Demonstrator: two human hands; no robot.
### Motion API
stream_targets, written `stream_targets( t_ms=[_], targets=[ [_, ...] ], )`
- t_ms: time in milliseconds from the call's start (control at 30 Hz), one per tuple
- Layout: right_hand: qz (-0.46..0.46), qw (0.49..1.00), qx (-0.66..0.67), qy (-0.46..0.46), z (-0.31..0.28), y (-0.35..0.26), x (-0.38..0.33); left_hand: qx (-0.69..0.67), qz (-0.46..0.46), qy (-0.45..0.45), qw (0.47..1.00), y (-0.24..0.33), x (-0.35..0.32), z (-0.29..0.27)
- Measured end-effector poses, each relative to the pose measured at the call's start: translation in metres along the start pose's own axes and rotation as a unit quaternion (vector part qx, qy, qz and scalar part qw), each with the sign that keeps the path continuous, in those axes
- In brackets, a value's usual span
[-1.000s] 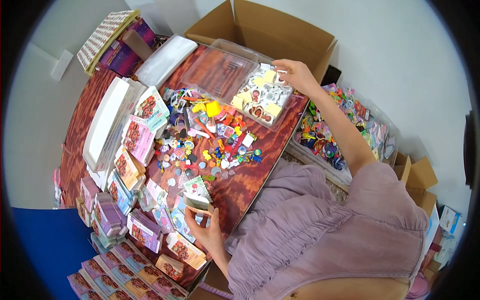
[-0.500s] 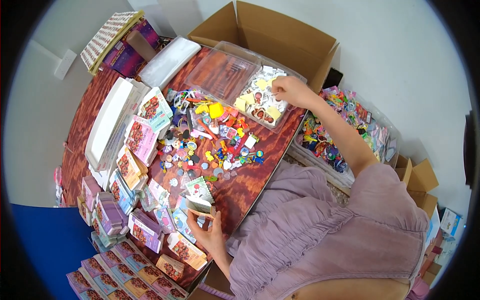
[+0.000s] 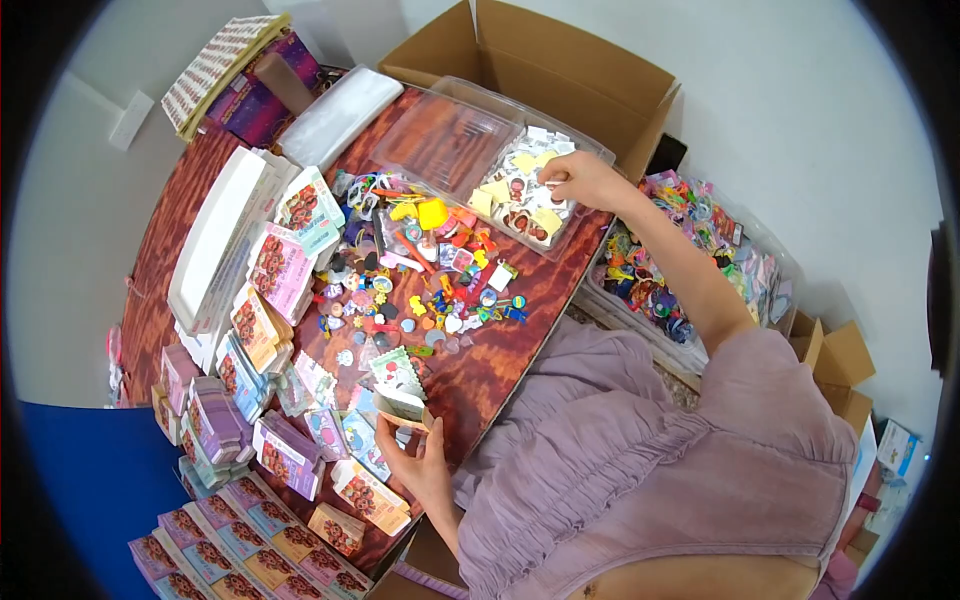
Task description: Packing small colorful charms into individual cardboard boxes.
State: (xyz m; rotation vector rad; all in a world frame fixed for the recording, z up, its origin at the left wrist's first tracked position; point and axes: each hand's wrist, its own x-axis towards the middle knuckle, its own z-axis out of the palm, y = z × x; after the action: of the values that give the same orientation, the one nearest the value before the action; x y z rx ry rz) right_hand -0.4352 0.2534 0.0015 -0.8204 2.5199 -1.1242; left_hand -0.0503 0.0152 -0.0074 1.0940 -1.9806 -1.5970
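My left hand (image 3: 425,468) is closed around a small open carton (image 3: 407,420) at the table's near edge, its opening facing up. A green-edged clear packet (image 3: 397,370) with cartoon print lies just beyond it. My right hand (image 3: 582,182) is over a clear plastic clamshell tray (image 3: 560,247) at the far right of the table. Its thumb and fingers are pinched together, with a small pale edge at the tips that I cannot make out. Small printed white paper pieces (image 3: 520,218) and several pale yellow ones fill that side of the tray.
Colourful small charms (image 3: 430,290) are heaped mid-table. Flattened and stacked cartons (image 3: 283,270) line the left, beside a white box (image 3: 222,240). Printed boxes (image 3: 245,540) stand in rows at lower left. A big cardboard box (image 3: 570,70) is behind; a bag of trinkets (image 3: 690,270) sits right.
My right hand has shifted slightly left over the tray, still pinched. My left hand still holds the carton, nearly in place. The whole view has moved a little.
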Motion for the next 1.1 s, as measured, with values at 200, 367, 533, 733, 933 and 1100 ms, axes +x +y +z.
stream_targets(
  t_ms=[200,367,533,733,933,1100],
  targets=[
    [0.013,0.999,0.036,0.014,-0.004,0.014,-0.001,-0.04,-0.018,0.011,0.999,0.002,0.0,-0.001],
    [0.077,0.972,0.221,0.007,-0.016,0.003,-0.01,-0.045,-0.011,0.006,0.999,0.002,-0.002,0.0],
    [0.102,0.952,0.29,-0.011,-0.017,-0.001,-0.012,-0.03,-0.002,0.0,1.0,0.004,-0.002,0.003],
    [0.102,0.943,0.314,-0.046,-0.018,-0.008,-0.005,-0.037,-0.003,0.01,0.999,0.0,-0.007,-0.002],
    [0.1,0.907,0.405,-0.058,-0.014,-0.02,-0.007,-0.017,0.007,0.019,1.0,0.001,-0.01,-0.001],
    [0.08,0.881,0.457,-0.096,-0.005,-0.041,-0.012,0.046,0.031,-0.004,0.998,0.015,-0.009,0.006]
  ],
)
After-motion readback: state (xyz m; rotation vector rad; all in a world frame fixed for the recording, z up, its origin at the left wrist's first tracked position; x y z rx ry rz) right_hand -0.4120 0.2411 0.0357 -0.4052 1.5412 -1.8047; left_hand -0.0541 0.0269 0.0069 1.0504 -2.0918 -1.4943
